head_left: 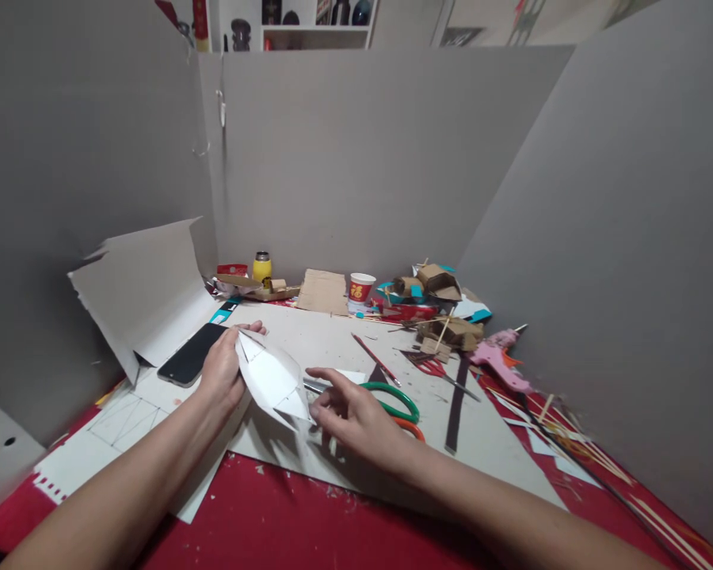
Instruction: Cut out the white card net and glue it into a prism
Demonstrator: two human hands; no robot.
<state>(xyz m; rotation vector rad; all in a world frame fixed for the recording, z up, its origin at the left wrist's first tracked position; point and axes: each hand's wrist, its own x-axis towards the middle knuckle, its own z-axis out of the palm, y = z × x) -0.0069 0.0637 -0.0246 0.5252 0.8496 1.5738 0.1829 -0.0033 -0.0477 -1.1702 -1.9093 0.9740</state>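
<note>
My left hand (223, 368) holds the upper left edge of a folded white paper shape (270, 376), lifted a little above a grey cardboard sheet (333, 340). My right hand (350, 416) pinches the shape's lower right corner between thumb and fingers. Scissors with green and orange handles (401, 404) lie on the cardboard just right of my right hand. A black phone (191, 354) lies on the cardboard just beyond my left hand.
A red pencil (375, 359), red snips (431, 366), a dark strip (456, 404) and a pink glue gun (499, 360) lie to the right. A paper cup (361, 288), yellow bottle (262, 267) and cardboard scraps (436, 285) line the back. Grey boards wall in the red table (285, 522).
</note>
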